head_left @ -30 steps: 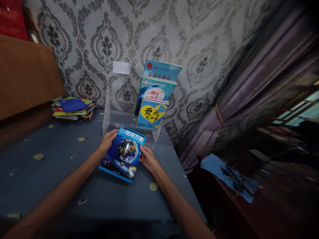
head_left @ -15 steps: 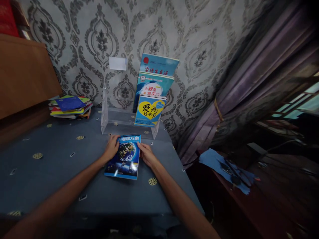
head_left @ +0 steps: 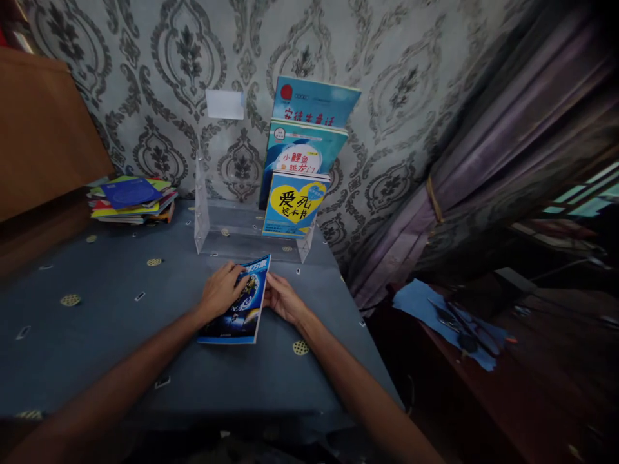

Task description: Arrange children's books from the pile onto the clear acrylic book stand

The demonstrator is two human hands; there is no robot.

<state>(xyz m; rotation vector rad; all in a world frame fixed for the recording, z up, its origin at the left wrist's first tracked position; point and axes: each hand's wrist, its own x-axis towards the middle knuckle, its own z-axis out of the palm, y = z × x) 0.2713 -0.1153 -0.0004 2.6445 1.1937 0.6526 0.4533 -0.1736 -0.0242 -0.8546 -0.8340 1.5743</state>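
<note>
A blue book (head_left: 242, 319) with a globe on its cover is between my hands, tilted with its right side raised. My left hand (head_left: 221, 293) lies over the cover's upper left, fingers across the globe. My right hand (head_left: 284, 298) grips the book's right edge, thumb at the edge and fingers partly hidden behind it. Just beyond stands a clear acrylic book rack (head_left: 232, 245). On its right side are a blue book with a yellow heart (head_left: 296, 205), a teal book (head_left: 304, 149) behind it, and a taller blue book (head_left: 316, 103) at the back.
A stack of thin books (head_left: 130, 201) lies at the table's back left, near a brown box (head_left: 46, 129). A patterned cloth covers the table (head_left: 111, 322). To the right hang purple curtains (head_left: 406, 232), and a blue cloth (head_left: 435, 316) with dark tools lies below.
The globe book has turned, its right side lifting so the cover leans left. My left hand has slid further over the cover. The view has shifted slightly.
</note>
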